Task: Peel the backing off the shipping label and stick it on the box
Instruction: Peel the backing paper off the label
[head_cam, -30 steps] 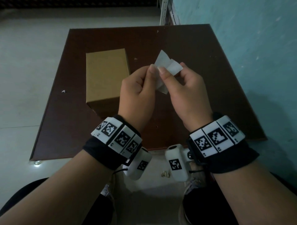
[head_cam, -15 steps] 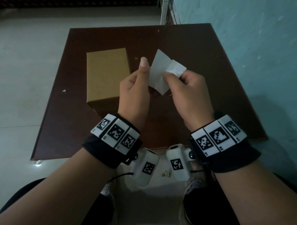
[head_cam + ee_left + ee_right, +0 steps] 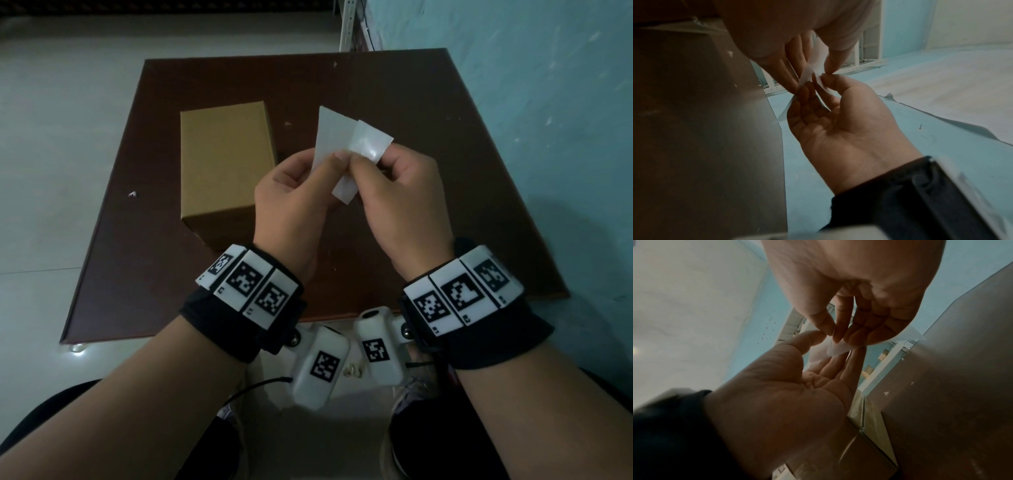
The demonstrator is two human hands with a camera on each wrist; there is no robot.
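Observation:
A plain cardboard box [image 3: 226, 164] lies on the dark brown table [image 3: 404, 85], left of my hands. Both hands hold the white shipping label [image 3: 329, 133] in the air above the table, to the right of the box. My left hand [image 3: 337, 161] pinches the matte sheet between thumb and fingers. My right hand [image 3: 363, 164] pinches a glossy layer [image 3: 371, 142] that is folded away from the sheet. The thumbs nearly touch. In the wrist views the label [image 3: 813, 69] [image 3: 838, 348] sits between the fingertips of both hands. Any print on it is hidden.
A blue-green wall [image 3: 548, 102] runs along the table's right side. Pale floor [image 3: 68, 137] lies to the left and beyond. A few small white scraps [image 3: 132, 194] dot the tabletop. A white metal rack [image 3: 349, 24] stands behind the far edge.
My left thumb, raised half a second ago, has come back down onto the sheet beside my right thumb. The glossy layer has swung further out to the right. The box has not moved.

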